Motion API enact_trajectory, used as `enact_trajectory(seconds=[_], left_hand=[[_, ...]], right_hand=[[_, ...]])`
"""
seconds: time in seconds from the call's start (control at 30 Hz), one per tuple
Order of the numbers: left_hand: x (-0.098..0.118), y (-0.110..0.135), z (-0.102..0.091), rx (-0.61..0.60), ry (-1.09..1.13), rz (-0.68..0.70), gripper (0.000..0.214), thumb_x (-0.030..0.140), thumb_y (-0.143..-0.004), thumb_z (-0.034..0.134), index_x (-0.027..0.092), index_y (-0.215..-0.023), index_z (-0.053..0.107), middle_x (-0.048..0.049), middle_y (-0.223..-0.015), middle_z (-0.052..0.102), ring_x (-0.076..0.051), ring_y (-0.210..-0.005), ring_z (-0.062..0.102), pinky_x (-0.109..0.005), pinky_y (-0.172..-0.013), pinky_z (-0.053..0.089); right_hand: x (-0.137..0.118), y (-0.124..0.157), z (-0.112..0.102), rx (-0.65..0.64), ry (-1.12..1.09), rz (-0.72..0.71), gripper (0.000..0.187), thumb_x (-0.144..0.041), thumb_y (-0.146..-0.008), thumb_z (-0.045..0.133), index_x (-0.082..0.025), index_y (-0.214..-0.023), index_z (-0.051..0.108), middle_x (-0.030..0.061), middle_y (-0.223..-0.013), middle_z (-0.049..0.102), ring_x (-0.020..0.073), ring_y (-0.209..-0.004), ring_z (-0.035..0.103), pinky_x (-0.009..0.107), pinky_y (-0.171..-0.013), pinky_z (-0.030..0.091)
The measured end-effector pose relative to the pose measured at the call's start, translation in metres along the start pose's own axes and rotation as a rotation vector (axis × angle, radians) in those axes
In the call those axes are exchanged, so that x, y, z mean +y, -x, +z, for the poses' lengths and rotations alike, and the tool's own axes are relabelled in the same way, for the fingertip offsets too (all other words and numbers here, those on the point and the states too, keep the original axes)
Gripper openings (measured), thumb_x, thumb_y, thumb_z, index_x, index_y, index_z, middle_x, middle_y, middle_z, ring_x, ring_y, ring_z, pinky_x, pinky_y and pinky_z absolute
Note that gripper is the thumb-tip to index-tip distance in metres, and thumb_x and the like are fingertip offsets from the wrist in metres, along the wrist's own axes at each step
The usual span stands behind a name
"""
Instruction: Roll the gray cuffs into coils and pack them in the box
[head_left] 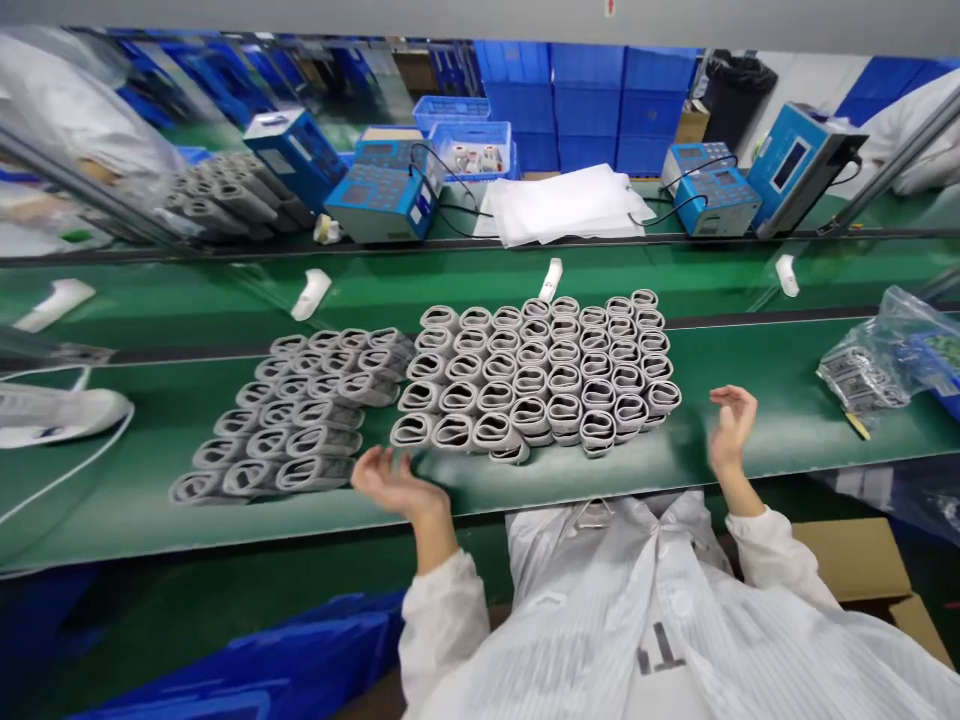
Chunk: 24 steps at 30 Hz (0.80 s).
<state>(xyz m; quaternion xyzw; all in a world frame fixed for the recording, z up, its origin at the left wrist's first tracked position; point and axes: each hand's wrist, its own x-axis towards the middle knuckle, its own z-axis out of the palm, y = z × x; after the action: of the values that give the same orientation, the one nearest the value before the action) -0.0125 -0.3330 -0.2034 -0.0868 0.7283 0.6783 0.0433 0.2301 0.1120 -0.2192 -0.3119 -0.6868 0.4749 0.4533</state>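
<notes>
Many grey rolled cuffs stand packed in a block on the green bench in front of me. A second, looser batch of grey rolled cuffs lies tilted to its left. My left hand hovers palm up with its fingers apart, between the two batches and near the front row. My right hand is raised to the right of the block, fingers loosely curled and apart, holding nothing. I wear a white striped coat.
White handheld devices lie on the conveyor behind. Blue test boxes, white sheets and blue crates stand at the back. A clear bag of parts lies right; a cardboard box sits below.
</notes>
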Motion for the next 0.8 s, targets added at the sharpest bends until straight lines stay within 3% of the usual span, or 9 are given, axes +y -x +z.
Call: enact_trajectory(seconds=[0.07, 0.13, 0.2, 0.27, 0.33, 0.4, 0.5, 0.63, 0.8], left_hand=[[-0.016, 0.025, 0.009, 0.184, -0.041, 0.098, 0.099, 0.088, -0.085, 0.005, 0.055, -0.175, -0.02, 0.022, -0.195, -0.017, -0.029, -0.181, -0.023, -0.056, -0.149, 0.0], [-0.028, 0.041, 0.029, 0.305, -0.093, 0.164, 0.099, 0.084, -0.089, 0.001, 0.046, -0.176, -0.027, 0.0143, -0.196, -0.02, -0.031, -0.181, -0.02, -0.055, -0.148, 0.003], [-0.037, 0.046, 0.055, 0.382, -0.123, 0.185, 0.097, 0.08, -0.094, 0.002, 0.04, -0.176, -0.031, 0.011, -0.196, -0.023, -0.028, -0.179, -0.025, -0.048, -0.148, 0.002], [-0.042, 0.042, 0.08, 0.466, -0.113, 0.207, 0.091, 0.073, -0.101, 0.0, 0.034, -0.176, -0.033, 0.0044, -0.196, -0.023, -0.027, -0.18, -0.025, -0.045, -0.148, -0.003], [-0.043, 0.033, 0.1, 0.509, -0.085, 0.233, 0.083, 0.064, -0.107, -0.005, 0.028, -0.178, -0.029, -0.0019, -0.196, -0.025, -0.026, -0.181, -0.022, -0.048, -0.149, -0.005], [-0.043, 0.021, 0.113, 0.523, -0.068, 0.254, 0.079, 0.059, -0.111, -0.006, 0.027, -0.179, -0.027, -0.0048, -0.195, -0.027, -0.026, -0.182, -0.019, -0.05, -0.15, -0.002], [-0.041, 0.005, 0.124, 0.531, -0.064, 0.267, 0.075, 0.052, -0.117, 0.003, 0.022, -0.182, -0.022, -0.0096, -0.194, -0.027, -0.028, -0.183, -0.015, -0.05, -0.151, 0.005], [-0.043, -0.001, 0.126, 0.534, -0.078, 0.255, 0.071, 0.038, -0.117, -0.003, 0.015, -0.181, -0.023, -0.0139, -0.192, -0.029, -0.026, -0.182, -0.016, -0.048, -0.151, 0.003], [-0.056, 0.009, 0.102, 0.491, -0.132, 0.216, 0.078, 0.058, -0.119, 0.006, 0.028, -0.181, -0.029, -0.0055, -0.194, -0.025, -0.026, -0.183, -0.005, -0.051, -0.15, 0.02]], right_hand=[[-0.009, 0.03, -0.019, -0.055, 0.173, -0.113, 0.075, -0.068, -0.084, 0.076, -0.025, -0.143, 0.061, 0.0214, -0.144, 0.065, 0.0447, -0.143, 0.064, 0.074, -0.126, 0.05], [-0.025, 0.059, -0.019, -0.32, 0.242, -0.181, 0.058, -0.062, -0.083, 0.083, -0.028, -0.128, 0.071, 0.0207, -0.131, 0.071, 0.0463, -0.135, 0.067, 0.075, -0.125, 0.051], [-0.043, 0.08, -0.004, -0.842, 0.121, -0.195, 0.032, -0.055, -0.096, 0.074, -0.03, -0.115, 0.078, 0.0177, -0.118, 0.078, 0.0407, -0.123, 0.074, 0.068, -0.118, 0.059], [-0.057, 0.088, 0.023, -1.387, -0.059, -0.193, 0.027, -0.048, -0.106, 0.066, -0.03, -0.118, 0.083, 0.0137, -0.126, 0.082, 0.0337, -0.125, 0.078, 0.057, -0.117, 0.063], [-0.063, 0.086, 0.054, -1.679, -0.147, -0.207, 0.028, -0.041, -0.108, 0.065, -0.029, -0.124, 0.085, 0.0103, -0.141, 0.082, 0.0296, -0.134, 0.078, 0.05, -0.121, 0.062], [-0.061, 0.077, 0.082, -1.712, -0.143, -0.234, 0.031, -0.035, -0.107, 0.065, -0.027, -0.131, 0.084, 0.0104, -0.153, 0.078, 0.0289, -0.142, 0.075, 0.05, -0.127, 0.058], [-0.05, 0.064, 0.108, -1.624, -0.099, -0.272, 0.04, -0.031, -0.108, 0.063, -0.024, -0.144, 0.079, 0.0133, -0.161, 0.073, 0.0295, -0.149, 0.071, 0.054, -0.132, 0.054], [-0.036, 0.06, 0.114, -1.557, -0.079, -0.332, 0.037, -0.035, -0.11, 0.063, -0.024, -0.141, 0.08, 0.0151, -0.156, 0.076, 0.032, -0.144, 0.074, 0.058, -0.129, 0.056], [-0.032, 0.061, 0.117, -1.558, -0.117, -0.324, 0.031, -0.038, -0.111, 0.063, -0.025, -0.132, 0.082, 0.0145, -0.143, 0.082, 0.0324, -0.134, 0.079, 0.059, -0.123, 0.059]])
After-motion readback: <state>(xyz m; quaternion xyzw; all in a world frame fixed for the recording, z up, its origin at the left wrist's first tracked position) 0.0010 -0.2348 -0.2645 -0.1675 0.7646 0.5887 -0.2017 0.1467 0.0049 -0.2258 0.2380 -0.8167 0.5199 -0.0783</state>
